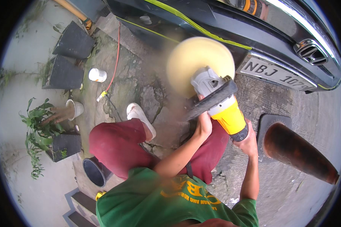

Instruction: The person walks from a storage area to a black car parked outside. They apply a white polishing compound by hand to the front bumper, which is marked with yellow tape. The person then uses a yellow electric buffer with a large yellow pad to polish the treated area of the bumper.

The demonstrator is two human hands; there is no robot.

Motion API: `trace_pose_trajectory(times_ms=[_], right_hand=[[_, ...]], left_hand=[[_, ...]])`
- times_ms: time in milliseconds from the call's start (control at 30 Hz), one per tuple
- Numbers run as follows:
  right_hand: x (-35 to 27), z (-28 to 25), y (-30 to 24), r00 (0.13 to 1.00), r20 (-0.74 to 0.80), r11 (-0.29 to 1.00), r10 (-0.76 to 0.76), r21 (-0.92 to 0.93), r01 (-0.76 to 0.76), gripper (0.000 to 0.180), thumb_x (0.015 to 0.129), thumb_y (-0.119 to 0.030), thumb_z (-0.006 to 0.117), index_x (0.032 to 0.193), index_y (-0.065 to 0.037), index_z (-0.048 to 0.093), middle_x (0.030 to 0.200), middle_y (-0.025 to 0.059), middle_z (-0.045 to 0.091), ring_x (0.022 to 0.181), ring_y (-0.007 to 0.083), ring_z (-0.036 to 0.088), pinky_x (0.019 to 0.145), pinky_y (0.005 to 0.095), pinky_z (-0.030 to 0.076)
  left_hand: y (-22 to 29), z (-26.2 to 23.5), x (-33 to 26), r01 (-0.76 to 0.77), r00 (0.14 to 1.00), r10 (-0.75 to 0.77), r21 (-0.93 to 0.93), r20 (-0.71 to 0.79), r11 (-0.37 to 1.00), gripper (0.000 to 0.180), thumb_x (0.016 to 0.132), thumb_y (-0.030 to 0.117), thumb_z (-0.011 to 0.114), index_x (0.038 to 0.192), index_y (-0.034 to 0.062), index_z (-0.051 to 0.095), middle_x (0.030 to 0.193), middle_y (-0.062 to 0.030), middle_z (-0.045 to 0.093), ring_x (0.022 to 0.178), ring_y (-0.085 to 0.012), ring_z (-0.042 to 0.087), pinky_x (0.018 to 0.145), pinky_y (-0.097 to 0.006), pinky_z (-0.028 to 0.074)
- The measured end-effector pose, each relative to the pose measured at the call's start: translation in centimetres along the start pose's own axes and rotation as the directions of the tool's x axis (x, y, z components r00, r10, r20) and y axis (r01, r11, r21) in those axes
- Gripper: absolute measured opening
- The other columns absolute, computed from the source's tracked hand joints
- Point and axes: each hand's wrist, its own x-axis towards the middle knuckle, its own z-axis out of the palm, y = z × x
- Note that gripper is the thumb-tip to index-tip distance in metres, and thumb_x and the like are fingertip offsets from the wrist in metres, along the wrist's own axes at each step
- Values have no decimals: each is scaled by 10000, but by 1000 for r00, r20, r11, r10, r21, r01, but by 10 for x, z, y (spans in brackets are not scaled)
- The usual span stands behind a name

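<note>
A yellow and grey power polisher (228, 115) is held between my two hands in front of the dark car bumper (212, 22). My left hand (204, 123) is closed around its black front handle (212, 99), which partly hides the fingers. Around the black rear end of the body, my right hand (248, 143) is wrapped. The round cream-yellow polishing pad (195, 56) looks smeared by motion. It overlaps the bumper's lower edge in the head view; whether they touch, I cannot tell. Yellow-green masking tape (193, 23) runs along the bumper.
A red cord (118, 56) and a white tub (97, 75) are on the cracked concrete at left. Dark planters (66, 72), a leafy plant (39, 125) and a black bucket (93, 172) line the left side. At right stands a tall brown vase (295, 149).
</note>
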Motion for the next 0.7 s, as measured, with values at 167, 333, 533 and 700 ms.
trace_pose_trajectory(times_ms=[167, 333, 533, 700], right_hand=[[-1, 5, 2, 1000, 6, 1000, 7, 12, -7, 841, 541, -84, 810, 1293, -6, 440, 1139, 210, 618, 1111, 325, 602, 930, 384, 469], [19, 23, -20, 998, -31, 999, -53, -1, 53, 759, 534, -73, 784, 1226, -8, 479, 1075, 164, 625, 1024, 292, 617, 900, 367, 466], [63, 73, -93, 999, 31, 999, -31, -20, 31, 875, 555, -142, 826, 1309, -14, 403, 1111, 216, 631, 1084, 368, 612, 915, 410, 489], [108, 120, -136, 992, -11, 988, -128, -82, 127, 839, 612, -131, 784, 1339, -66, 371, 1072, 237, 641, 982, 419, 627, 838, 452, 516]], left_hand=[[-14, -11, 6, -58, 982, 55, 9, 182, 998, 714, 1007, 547, 302, 1363, -63, 404, 1356, -149, 469, 1243, -201, 424, 1065, -330, 318], [17, -16, 20, -136, 985, 129, 54, 114, 989, 708, 996, 560, 328, 1306, -61, 467, 1279, -143, 534, 1146, -199, 508, 1020, -334, 374], [42, -84, 86, -219, 975, 210, -206, -68, 954, 588, 985, 488, 294, 1326, 42, 471, 1331, -97, 527, 1210, -246, 514, 1034, -410, 387], [118, -97, 140, -266, 964, 253, -314, -82, 911, 723, 937, 640, 316, 1410, 97, 384, 1370, -91, 491, 1244, -273, 495, 1044, -433, 398]])
